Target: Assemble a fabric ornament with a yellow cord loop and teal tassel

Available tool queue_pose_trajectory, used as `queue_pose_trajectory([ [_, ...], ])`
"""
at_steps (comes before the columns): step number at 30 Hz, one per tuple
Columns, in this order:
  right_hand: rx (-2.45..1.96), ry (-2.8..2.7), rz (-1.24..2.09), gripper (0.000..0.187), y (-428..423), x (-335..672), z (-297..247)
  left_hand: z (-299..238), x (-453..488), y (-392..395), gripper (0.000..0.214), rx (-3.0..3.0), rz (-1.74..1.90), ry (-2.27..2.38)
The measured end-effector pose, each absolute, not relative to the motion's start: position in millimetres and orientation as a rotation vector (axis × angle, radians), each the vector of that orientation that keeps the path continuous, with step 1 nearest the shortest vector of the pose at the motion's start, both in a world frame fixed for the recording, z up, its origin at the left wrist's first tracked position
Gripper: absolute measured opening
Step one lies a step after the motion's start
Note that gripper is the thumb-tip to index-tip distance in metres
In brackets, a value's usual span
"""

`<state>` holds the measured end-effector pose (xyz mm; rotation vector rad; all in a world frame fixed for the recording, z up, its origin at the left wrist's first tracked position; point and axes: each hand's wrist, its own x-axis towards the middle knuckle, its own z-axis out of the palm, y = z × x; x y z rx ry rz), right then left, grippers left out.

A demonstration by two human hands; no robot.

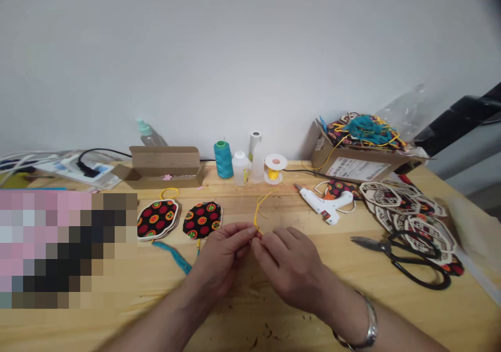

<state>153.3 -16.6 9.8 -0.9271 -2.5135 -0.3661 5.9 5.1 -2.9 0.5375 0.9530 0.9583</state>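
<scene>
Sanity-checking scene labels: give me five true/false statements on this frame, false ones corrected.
1. The left hand and right hand both hold yellow cord. True.
2. The right hand grips the scissors. False: the scissors lie to its right.
3. The spool stands right of the teal thread cone. True.
4. The glue gun is black. False: the glue gun is white.
5. A bracelet circles the right arm. True.

I can read no words or numbers over my remote feed. The white paper label (358, 169) on the brown rectangular cardboard box (352, 152) at the right carries dark print too small for me to make out. The small yellow label (246, 176) on the squat translucent plastic bottle (239, 167) is equally illegible to me.
</scene>
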Motion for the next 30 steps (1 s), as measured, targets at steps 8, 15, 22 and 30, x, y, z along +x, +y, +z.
queue_pose_trajectory([
  [8, -1.318, -1.776, 0.821, 0.027, -1.7, 156.1, 11.2, -0.3, 4.2, 3.3, 0.015, 0.778, 0.932, 1.075],
  [15, -1.304, -1.266, 1.535, 0.026, 9.6, 154.1, 4.0, -2.8, 5.4, -2.4, 0.022, 0.953, 0.744, 1.104],
  [22, -1.441, -1.344, 1.334, 0.026, 11.1, 156.4, 5.0, -3.4, 6.8, -2.7, 0.026, 0.890, 0.672, 1.063],
  [30, -1.442, -1.493, 1.136, 0.025, 11.5, 156.7, 1.5, -1.8, 5.9, -2.9, 0.025, 0.956, 0.667, 1.054],
])
